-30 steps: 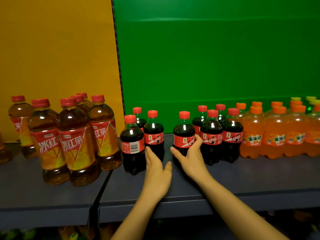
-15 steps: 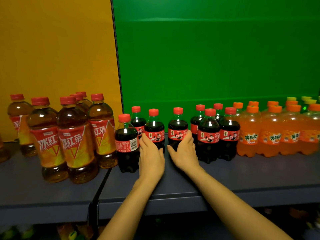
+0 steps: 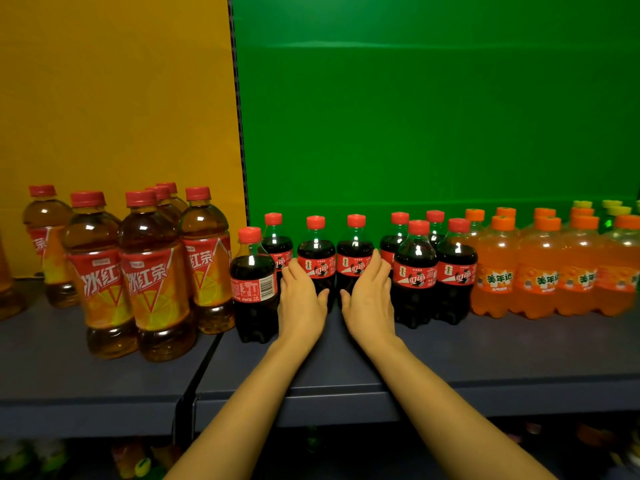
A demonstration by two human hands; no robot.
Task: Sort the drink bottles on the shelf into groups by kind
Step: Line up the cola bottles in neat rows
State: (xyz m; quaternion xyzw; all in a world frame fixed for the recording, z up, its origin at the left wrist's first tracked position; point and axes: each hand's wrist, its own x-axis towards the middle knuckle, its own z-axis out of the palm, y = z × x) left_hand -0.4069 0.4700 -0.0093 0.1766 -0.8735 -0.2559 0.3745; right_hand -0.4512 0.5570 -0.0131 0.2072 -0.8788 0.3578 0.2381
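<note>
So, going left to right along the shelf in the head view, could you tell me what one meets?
Iced tea bottles → barcode-facing cola bottle → left hand → right hand → cluster of cola bottles → orange soda bottles.

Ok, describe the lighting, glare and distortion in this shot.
Head view: dim overall, with small white glare spots on the shoulders of the cola bottles and iced tea bottles. Head view again: wide-angle bending tilts the panel seam and bows the shelf. The orange soda bottles smear at the right edge.
</note>
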